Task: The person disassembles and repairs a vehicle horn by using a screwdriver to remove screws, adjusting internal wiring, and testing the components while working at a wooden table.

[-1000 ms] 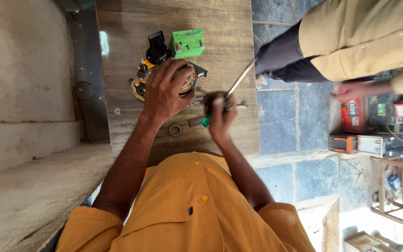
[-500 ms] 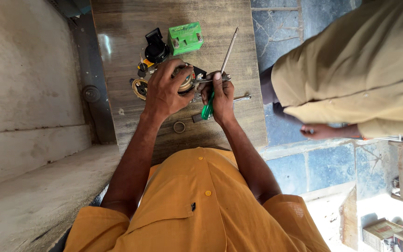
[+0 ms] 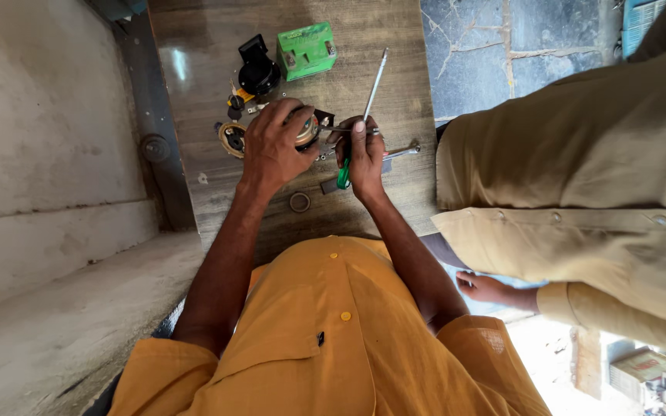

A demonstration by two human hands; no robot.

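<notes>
Head view: on the worn, wood-grain bench (image 3: pixel 395 46), the left hand (image 3: pixel 271 146) curls tight over a round brass-coloured metal part (image 3: pixel 307 131). Beside it, the right hand (image 3: pixel 364 154) grips a green-handled screwdriver (image 3: pixel 364 115), its slim steel shaft angled away. A green box (image 3: pixel 306 50) lies beyond.

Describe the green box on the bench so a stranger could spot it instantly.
Start at the brown wooden bench and look to its far end, beyond both hands. The green box lies beside a black round part; it is the only bright green block there.
</notes>
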